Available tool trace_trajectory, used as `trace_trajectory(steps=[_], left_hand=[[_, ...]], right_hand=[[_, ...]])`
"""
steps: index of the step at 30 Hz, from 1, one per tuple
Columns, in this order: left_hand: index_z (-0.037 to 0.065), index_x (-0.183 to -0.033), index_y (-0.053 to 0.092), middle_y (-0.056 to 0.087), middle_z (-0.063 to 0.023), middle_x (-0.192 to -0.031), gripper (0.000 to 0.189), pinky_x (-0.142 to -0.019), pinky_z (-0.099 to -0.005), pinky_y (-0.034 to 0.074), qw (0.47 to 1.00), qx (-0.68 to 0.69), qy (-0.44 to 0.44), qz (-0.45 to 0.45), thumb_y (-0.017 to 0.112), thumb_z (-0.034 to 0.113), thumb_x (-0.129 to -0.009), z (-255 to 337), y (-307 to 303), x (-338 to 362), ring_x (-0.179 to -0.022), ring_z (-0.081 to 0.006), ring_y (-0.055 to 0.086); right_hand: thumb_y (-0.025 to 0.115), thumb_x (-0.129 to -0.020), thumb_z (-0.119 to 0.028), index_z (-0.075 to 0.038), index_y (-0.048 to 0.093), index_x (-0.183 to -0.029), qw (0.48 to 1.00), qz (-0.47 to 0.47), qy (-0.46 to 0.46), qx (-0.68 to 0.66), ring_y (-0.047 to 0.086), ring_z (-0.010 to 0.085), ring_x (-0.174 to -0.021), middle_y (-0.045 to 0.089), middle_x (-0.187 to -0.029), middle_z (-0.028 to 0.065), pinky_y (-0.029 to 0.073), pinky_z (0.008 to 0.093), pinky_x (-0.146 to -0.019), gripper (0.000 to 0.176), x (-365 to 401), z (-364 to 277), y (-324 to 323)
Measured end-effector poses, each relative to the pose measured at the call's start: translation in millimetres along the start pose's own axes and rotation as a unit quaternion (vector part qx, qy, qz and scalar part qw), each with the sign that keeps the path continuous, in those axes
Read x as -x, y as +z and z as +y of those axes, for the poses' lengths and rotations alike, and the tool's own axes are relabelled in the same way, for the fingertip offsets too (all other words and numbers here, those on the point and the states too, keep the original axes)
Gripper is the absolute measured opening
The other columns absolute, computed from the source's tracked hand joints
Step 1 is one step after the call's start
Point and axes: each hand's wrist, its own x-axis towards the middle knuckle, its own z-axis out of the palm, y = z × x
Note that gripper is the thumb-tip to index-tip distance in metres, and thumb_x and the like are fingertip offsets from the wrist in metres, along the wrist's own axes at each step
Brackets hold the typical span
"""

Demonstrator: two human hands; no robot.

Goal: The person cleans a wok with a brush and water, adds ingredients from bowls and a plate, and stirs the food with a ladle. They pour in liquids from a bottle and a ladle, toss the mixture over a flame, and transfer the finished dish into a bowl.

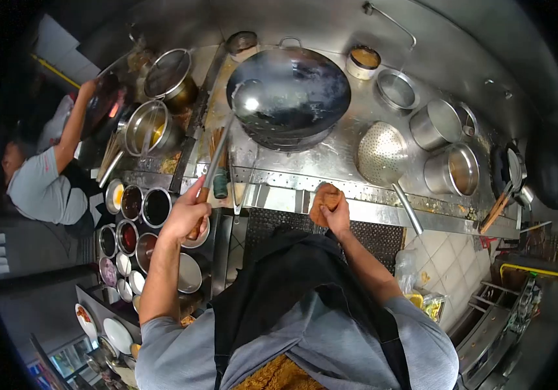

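My left hand (186, 213) is closed around the wooden handle of a long metal ladle (221, 151). The ladle's round bowl lies over the left side of a large dark wok (301, 81), which sits on a burner ring in the stove counter. In my right hand (338, 216) is a bunched brown cloth (322, 203), held at the counter's front edge. A perforated strainer (383, 155) rests right of the wok, its handle jutting past the edge. Left of the wok, a bamboo brush (219, 166) with a green end lies close beside the ladle's handle.
Metal pots (451, 170) stand at the right of the counter. Several sauce and seasoning bowls (157, 208) crowd the left side. Stockpots (168, 75) sit at the back left, near another person (54, 185) with a raised arm. A water spout (396, 25) hangs above.
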Motion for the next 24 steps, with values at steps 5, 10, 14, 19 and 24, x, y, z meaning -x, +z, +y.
trace_trajectory(steps=[5, 10, 14, 19, 24], left_hand=[[0.014, -0.156, 0.023, 0.06, -0.0068, -0.072, 0.079, -0.039, -0.0299, 0.042, 0.972, -0.181, 0.097, 0.111, 0.051, 0.001, -0.083, -6.1, 65.3, -52.9, -0.043, -0.0134, 0.051], [0.016, -0.157, 0.018, 0.056, -0.0034, -0.07, 0.08, -0.04, -0.029, 0.042, 0.991, -0.036, 0.124, 0.031, 0.049, -0.002, -0.086, 9.7, 199.7, -94.5, -0.044, -0.0119, 0.05], [0.014, -0.157, 0.016, 0.051, -0.0019, -0.059, 0.08, -0.033, -0.0283, 0.032, 0.991, 0.023, 0.101, -0.089, 0.05, 0.001, -0.086, 36.5, 318.7, -147.2, -0.041, -0.0113, 0.046], [0.008, -0.15, 0.03, 0.05, -0.0051, -0.061, 0.072, -0.035, -0.0309, 0.033, 0.984, 0.0, 0.114, -0.134, 0.049, 0.0, -0.082, 48.6, 478.0, -266.8, -0.042, -0.0151, 0.047], [0.007, -0.117, 0.049, 0.048, -0.006, -0.066, 0.032, -0.037, -0.0323, 0.036, 0.986, -0.099, 0.119, -0.064, 0.05, 0.002, -0.085, 54.2, 607.4, -369.6, -0.044, -0.019, 0.047]], right_hand=[[0.075, -0.083, -0.027, 0.002, 0.025, -0.149, 0.999, 0.009, 0.035, -0.003, 0.052, 0.0384, -0.12, 0.051, -0.13, 0.027, 0.044, 0.0432, -0.101, 0.088, 27.4, 15.8, -32.5], [0.072, -0.085, -0.026, 0.003, 0.026, -0.149, 0.989, 0.009, 0.139, -0.04, 0.062, 0.0322, -0.108, 0.057, -0.126, 0.0242, 0.049, 0.0392, -0.094, 0.083, 82.5, 65.9, -119.6], [0.07, -0.088, -0.029, 0.001, 0.026, -0.149, 0.97, 0.052, 0.232, 0.052, 0.065, 0.0291, -0.104, 0.064, -0.117, 0.0228, 0.051, 0.0379, -0.089, 0.081, 150.2, 178.1, -177.7], [0.068, -0.087, -0.036, 0.002, 0.025, -0.149, 0.894, 0.112, 0.434, -0.018, 0.061, 0.0338, -0.113, 0.062, -0.122, 0.0254, 0.046, 0.0417, -0.097, 0.084, 240.9, 241.6, -240.1], [0.068, -0.085, -0.038, 0.002, 0.03, -0.147, 0.847, 0.191, 0.496, -0.016, 0.066, 0.0364, -0.102, 0.067, -0.114, 0.0238, 0.05, 0.0421, -0.091, 0.083, 340.5, 305.7, -229.3]])
